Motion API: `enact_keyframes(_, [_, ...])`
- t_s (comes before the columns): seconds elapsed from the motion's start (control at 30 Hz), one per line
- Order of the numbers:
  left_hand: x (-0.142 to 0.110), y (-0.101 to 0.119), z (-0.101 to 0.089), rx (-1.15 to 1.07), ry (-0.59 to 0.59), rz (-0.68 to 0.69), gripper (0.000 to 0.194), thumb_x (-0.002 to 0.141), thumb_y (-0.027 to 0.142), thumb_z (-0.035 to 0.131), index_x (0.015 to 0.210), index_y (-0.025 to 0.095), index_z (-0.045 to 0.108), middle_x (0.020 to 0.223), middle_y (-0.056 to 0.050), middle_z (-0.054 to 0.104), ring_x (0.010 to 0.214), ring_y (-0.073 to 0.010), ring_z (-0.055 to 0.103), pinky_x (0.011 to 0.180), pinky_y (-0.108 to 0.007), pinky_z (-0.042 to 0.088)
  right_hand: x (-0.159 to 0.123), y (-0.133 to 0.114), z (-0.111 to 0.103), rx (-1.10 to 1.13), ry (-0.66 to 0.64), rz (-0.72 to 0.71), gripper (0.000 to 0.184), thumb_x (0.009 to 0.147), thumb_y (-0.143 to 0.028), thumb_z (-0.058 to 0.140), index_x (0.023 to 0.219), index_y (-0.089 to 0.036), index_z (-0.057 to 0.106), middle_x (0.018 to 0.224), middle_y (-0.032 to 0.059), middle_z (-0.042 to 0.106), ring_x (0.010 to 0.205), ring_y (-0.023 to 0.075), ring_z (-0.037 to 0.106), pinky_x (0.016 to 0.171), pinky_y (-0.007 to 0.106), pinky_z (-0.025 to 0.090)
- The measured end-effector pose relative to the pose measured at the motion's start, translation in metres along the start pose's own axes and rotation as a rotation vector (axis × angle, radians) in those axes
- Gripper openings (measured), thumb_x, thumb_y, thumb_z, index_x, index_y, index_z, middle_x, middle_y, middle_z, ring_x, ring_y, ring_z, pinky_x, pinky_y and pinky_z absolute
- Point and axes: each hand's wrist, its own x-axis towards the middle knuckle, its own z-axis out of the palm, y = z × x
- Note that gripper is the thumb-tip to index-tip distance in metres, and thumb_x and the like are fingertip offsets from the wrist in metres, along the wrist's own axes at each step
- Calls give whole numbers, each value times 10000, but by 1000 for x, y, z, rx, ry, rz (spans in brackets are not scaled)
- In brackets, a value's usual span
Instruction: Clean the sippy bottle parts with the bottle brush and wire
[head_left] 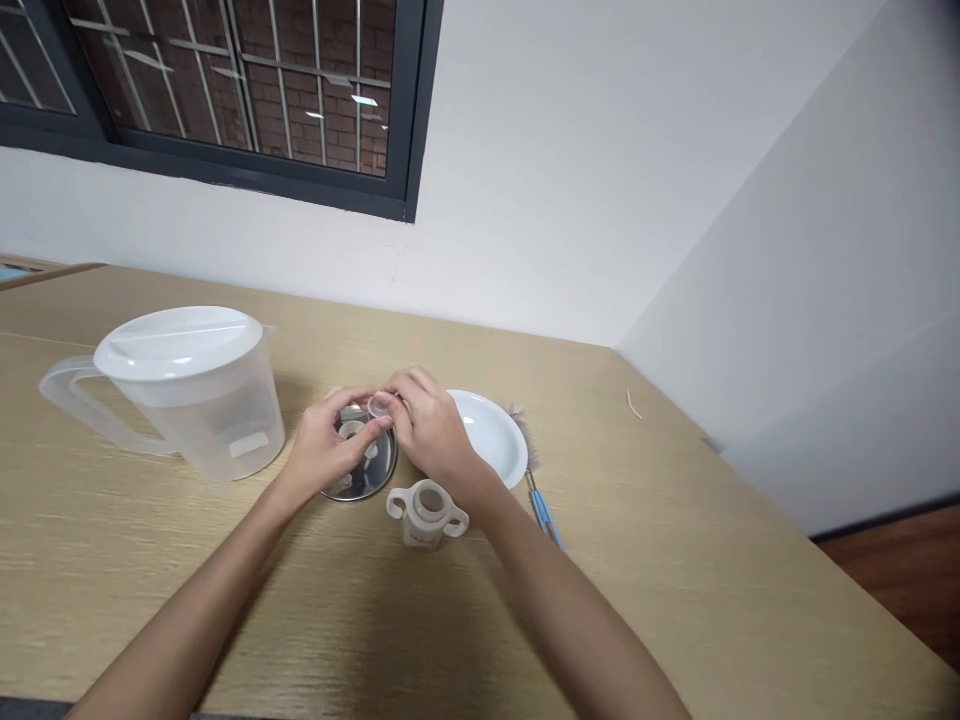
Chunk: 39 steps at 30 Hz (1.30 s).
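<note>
Above a round shiny metal plate (384,470), my two hands meet at a small clear, cap-like round piece (379,406). My right hand (431,425) pinches it between thumb and fingers. Thumb and index finger of my left hand (330,445) close on its other side. A whitish ring-shaped part (350,429) and other small pieces lie on the metal plate, partly hidden by my left hand. Just in front of my hands stands a small translucent cup (424,515) with two curled handles, upright and with its mouth uncovered.
A large translucent pitcher (217,420) with a white lid stands at the left. Behind my right hand sits a white dish (499,440), with a blue-handled bristle brush (545,515) beside it. A thin pale strip (634,404) lies farther right, towards the wall.
</note>
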Motion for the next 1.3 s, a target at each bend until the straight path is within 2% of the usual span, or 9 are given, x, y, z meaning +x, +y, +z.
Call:
enact_keyframes(0.37, [1, 1, -1, -1, -1, 12, 355, 829, 416, 674, 1111, 201, 676, 1044, -50, 720, 933, -199, 637, 868, -317, 494, 2, -2, -2, 14, -17, 15, 146, 972, -189, 483, 902, -200, 611, 935, 43, 605, 896, 167, 567, 828, 287, 451])
enact_keyframes(0.77, [1, 4, -1, 17, -62, 61, 336, 838, 388, 670, 1117, 201, 662, 1036, -46, 715, 925, -196, 636, 867, -314, 486, 4, -4, -10, 36, 30, 17, 138, 967, -163, 463, 895, -200, 575, 914, 37, 605, 879, 164, 563, 811, 290, 446])
enact_keyframes(1.07, [0, -2, 0, -36, -81, 71, 333, 799, 330, 699, 1102, 194, 675, 990, -50, 728, 863, -192, 660, 797, -296, 510, 3, -6, -11, 23, 24, 0, 145, 971, -168, 449, 881, -196, 558, 894, 40, 612, 866, 166, 562, 805, 297, 439])
enact_keyframes(1.3, [-1, -6, 2, -59, -94, 57, 352, 778, 304, 714, 1108, 187, 679, 1020, -62, 737, 881, -206, 681, 847, -324, 520, 5, -9, -17, 9, 110, -64, 163, 984, -177, 412, 882, -201, 536, 863, 43, 595, 829, 170, 544, 773, 303, 439])
